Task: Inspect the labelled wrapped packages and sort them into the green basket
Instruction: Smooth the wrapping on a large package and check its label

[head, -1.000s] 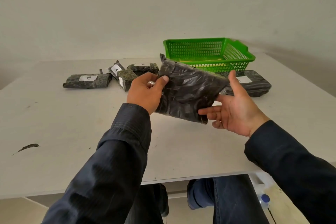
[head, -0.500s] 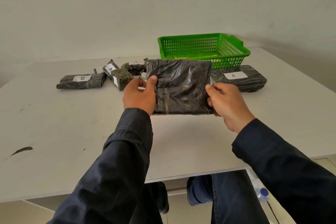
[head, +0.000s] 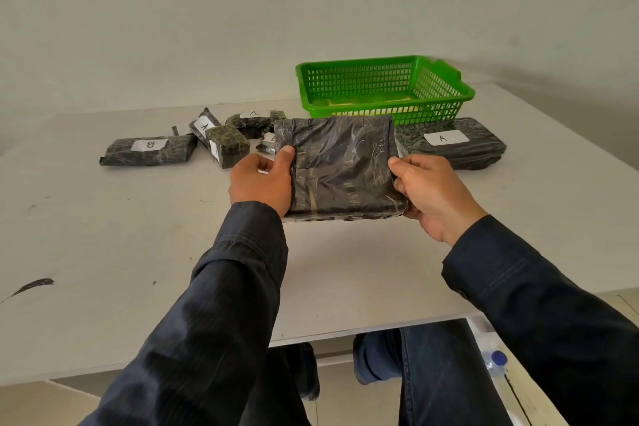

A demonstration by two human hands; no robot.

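Note:
I hold a flat black wrapped package (head: 340, 166) level above the white table (head: 103, 235); no label shows on its upper face. My left hand (head: 261, 180) grips its left edge with the thumb on top. My right hand (head: 432, 192) grips its right edge the same way. The green basket (head: 446, 93) stands at the back right, behind the package. A long package labelled A (head: 449, 145) lies just in front of the basket. To the left lie a package labelled B (head: 148, 150) and several smaller packages (head: 228, 145), two showing A labels.
A dark smear (head: 33, 285) marks the table near its left front edge. My legs and a plastic bottle (head: 494, 361) show below the table's front edge. A plain wall rises behind the table.
The package has gone from tilted and turned in my hands to flat and level, its long side now facing me. Both hands now grip its side edges.

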